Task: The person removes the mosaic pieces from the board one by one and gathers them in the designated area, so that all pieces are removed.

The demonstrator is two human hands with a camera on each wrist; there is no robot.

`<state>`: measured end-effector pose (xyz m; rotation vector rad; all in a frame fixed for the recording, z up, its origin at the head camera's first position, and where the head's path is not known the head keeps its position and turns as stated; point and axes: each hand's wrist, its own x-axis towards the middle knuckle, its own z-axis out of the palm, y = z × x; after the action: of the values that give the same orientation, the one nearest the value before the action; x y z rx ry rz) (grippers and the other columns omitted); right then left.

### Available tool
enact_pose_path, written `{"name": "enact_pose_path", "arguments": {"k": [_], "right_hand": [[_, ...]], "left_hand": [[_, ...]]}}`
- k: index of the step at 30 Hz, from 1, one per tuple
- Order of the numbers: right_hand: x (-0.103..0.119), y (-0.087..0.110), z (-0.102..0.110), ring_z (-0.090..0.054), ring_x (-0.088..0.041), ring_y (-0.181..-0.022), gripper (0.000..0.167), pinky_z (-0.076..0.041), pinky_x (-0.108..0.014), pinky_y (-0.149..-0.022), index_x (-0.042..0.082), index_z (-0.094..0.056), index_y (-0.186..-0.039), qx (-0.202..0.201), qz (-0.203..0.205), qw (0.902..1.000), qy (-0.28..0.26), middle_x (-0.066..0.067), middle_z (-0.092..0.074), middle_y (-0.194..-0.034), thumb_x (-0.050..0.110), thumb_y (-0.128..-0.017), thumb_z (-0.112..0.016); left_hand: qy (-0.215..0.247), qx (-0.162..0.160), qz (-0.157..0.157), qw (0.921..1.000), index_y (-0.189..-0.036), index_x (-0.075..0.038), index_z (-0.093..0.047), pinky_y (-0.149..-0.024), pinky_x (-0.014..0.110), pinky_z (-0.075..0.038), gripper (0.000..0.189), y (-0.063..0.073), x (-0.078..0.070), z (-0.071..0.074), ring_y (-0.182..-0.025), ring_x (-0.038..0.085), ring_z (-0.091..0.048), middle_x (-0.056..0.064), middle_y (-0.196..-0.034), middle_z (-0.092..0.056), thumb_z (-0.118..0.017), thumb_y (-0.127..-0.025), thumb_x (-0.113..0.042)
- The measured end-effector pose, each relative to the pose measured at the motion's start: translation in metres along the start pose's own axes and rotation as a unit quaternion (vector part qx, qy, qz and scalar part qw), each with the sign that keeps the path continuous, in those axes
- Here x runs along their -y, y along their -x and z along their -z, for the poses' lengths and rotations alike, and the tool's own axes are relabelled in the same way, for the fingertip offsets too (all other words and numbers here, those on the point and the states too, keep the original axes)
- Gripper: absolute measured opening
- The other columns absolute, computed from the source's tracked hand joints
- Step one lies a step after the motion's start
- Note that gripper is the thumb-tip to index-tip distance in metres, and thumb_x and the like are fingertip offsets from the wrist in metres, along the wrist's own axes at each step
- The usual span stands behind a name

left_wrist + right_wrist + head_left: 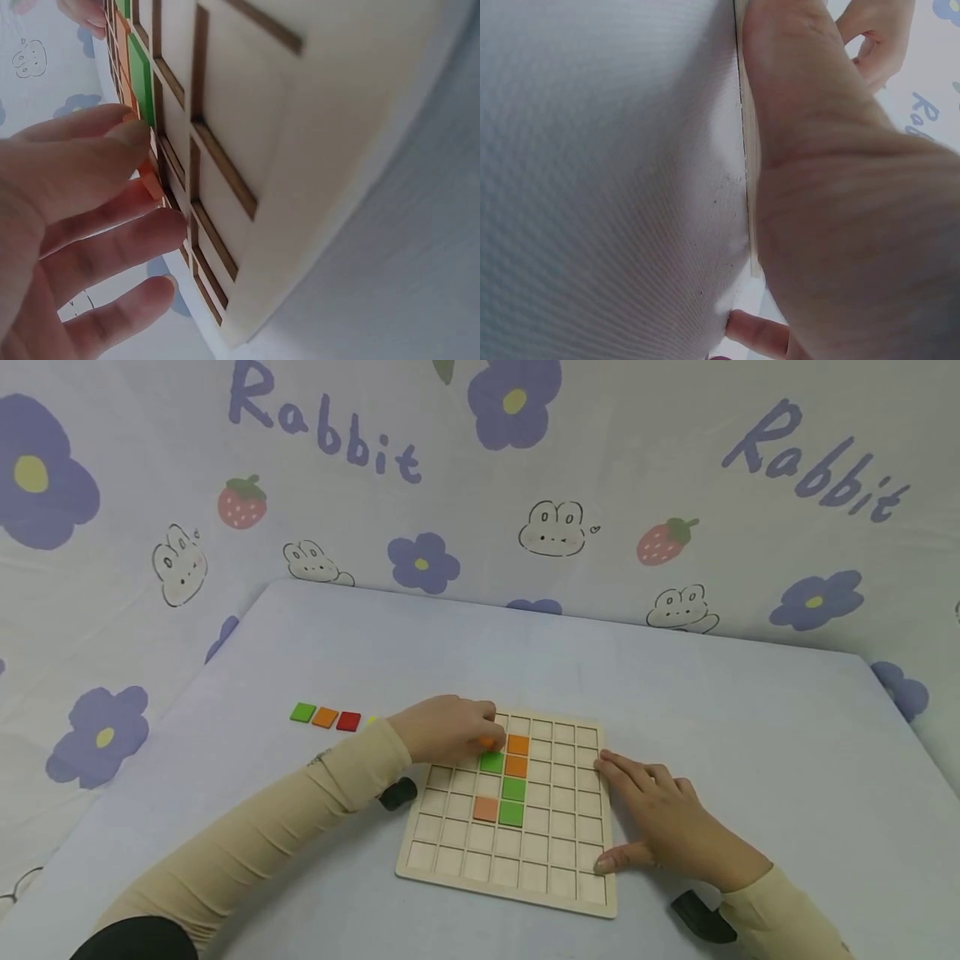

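A pale wooden grid board [525, 893] lies on the table, with several orange and green square tiles set in its middle cells, among them a green tile [492, 762] and a salmon tile [485, 810]. Over the upper left part of the board, my left hand [448, 729] pinches an orange tile [150, 180] between thumb and fingers, just above or at a cell; whether it touches the cell is hidden. Along the board's right edge rests my right hand [663, 818], fingers extended, with the thumb and fingertips touching the rim.
Left of the board lie a green tile [303, 712], an orange tile [325, 717] and a red tile [348, 722] in a row. A yellow tile [372, 720] shows partly behind the left sleeve. A printed cloth [480, 485] hangs behind the white table [675, 685].
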<state>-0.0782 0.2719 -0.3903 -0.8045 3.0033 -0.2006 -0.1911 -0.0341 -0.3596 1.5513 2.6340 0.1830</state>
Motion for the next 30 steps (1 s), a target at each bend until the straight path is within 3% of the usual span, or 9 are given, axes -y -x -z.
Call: {"name": "enact_pose_path", "arguments": {"k": [4,13,21,30], "right_hand": [[0.001,0.0,0.0,-0.043,-0.035,-0.12,0.115,-0.038,-0.046,-0.078,0.01,-0.028,-0.148,-0.001,0.001,1.0,-0.002,-0.009,-0.033,-0.152,0.085,-0.063,-0.05],[0.004,0.001,0.002,-0.043,-0.035,-0.121,0.116,-0.039,-0.048,-0.079,0.01,-0.029,-0.148,0.002,-0.004,1.0,-0.005,-0.01,-0.033,-0.152,0.085,-0.062,-0.05],[0.003,0.001,0.003,-0.044,-0.036,-0.12,0.116,-0.039,-0.048,-0.079,0.01,-0.028,-0.148,0.003,-0.006,1.0,-0.001,-0.011,-0.033,-0.152,0.085,-0.063,-0.05],[0.001,0.0,-0.001,-0.043,-0.036,-0.12,0.115,-0.038,-0.046,-0.077,0.011,-0.027,-0.149,0.001,-0.002,1.0,-0.003,-0.01,-0.032,-0.153,0.084,-0.064,-0.051]], "left_hand": [[-0.004,-0.012,-0.005,0.9999,-0.107,-0.019,-0.067,-0.07,0.027,-0.05,0.016,0.003,0.0,0.0,-0.069,0.014,-0.054,0.001,-0.095,-0.06,-0.063,-0.092,-0.018],[-0.008,0.02,0.03,0.9993,-0.12,-0.014,-0.063,-0.075,0.024,-0.049,0.03,0.016,0.008,0.001,-0.079,0.012,-0.052,0.001,-0.102,-0.055,-0.063,-0.093,-0.027],[0.012,0.006,0.063,0.9979,-0.114,-0.014,-0.066,-0.067,0.023,-0.044,0.025,0.042,0.015,0.008,-0.073,0.012,-0.048,0.001,-0.092,-0.052,-0.062,-0.092,-0.025],[0.016,-0.02,0.073,0.997,-0.102,-0.014,-0.066,-0.062,0.021,-0.043,0.016,0.077,0.024,0.011,-0.067,0.011,-0.046,0.001,-0.085,-0.054,-0.067,-0.088,-0.021]]}}
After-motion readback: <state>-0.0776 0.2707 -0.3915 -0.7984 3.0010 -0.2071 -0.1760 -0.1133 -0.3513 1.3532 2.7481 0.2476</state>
